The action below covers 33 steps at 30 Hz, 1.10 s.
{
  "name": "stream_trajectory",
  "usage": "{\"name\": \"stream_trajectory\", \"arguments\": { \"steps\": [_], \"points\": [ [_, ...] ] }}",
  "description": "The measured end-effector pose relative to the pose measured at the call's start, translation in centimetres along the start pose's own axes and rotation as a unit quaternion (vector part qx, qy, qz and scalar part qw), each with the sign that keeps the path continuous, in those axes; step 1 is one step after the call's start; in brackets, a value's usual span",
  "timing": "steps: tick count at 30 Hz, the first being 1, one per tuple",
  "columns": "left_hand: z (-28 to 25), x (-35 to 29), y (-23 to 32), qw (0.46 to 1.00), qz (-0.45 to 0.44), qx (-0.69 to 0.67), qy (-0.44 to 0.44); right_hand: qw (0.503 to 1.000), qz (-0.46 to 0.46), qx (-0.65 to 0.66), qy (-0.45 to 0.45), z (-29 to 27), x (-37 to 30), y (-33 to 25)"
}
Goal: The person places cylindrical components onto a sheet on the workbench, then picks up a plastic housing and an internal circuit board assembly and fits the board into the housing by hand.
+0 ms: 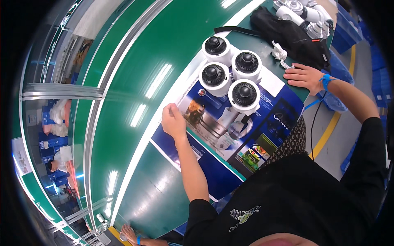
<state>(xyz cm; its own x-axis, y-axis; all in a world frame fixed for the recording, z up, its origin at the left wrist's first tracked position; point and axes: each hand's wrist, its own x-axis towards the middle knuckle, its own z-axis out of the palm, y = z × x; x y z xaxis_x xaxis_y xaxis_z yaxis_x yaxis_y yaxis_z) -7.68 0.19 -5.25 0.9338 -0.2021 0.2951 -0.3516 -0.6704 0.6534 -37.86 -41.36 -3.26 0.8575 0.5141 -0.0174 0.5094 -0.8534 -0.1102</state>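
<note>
My left hand [173,119] is closed at the left edge of a printed cardboard sheet [213,127], its curled fingers against that edge and its fingertips partly hidden. The sheet is blue with product pictures and lies over another blue sheet [188,162]. Several white round appliance units [245,95] with black ribbed, knobbed tops stand grouped on the sheet's far end. My right hand [303,78] lies flat with fingers stretched on the sheet's far right side, holding nothing. A blue band circles that wrist. Just beyond its fingertips sits a crumpled white tissue [280,53].
A black bag or cloth [287,35] lies at the far right, beside piled white plastic parts [305,14]. Green work surface [135,74] stretches leftward past a pale strip. Another person's hand [129,234] rests at the lower left. Blue bins [347,30] stand right.
</note>
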Motion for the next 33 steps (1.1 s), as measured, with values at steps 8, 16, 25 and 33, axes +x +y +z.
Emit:
{"name": "stream_trajectory", "arguments": {
  "steps": [8,16,25,33],
  "points": [
    [0.1,0.4,0.2,0.995,-0.034,-0.088,-0.018,1.000,-0.008,-0.021,0.017,-0.2,-0.4,0.1],
    [0.2,0.5,-0.5,0.980,-0.021,-0.194,-0.023,0.999,-0.007,-0.010,-0.045,-0.9,0.2,-0.5],
    [-6.6,-2.0,8.6,0.931,0.070,-0.352,-0.073,0.988,0.139,-0.013,0.062,-8.3,2.3,-7.7],
    [-6.7,-10.4,15.6,0.821,0.416,-0.265,-0.287,0.762,0.220,0.602,0.089,-8.7,11.3,-17.7]
  ]
}}
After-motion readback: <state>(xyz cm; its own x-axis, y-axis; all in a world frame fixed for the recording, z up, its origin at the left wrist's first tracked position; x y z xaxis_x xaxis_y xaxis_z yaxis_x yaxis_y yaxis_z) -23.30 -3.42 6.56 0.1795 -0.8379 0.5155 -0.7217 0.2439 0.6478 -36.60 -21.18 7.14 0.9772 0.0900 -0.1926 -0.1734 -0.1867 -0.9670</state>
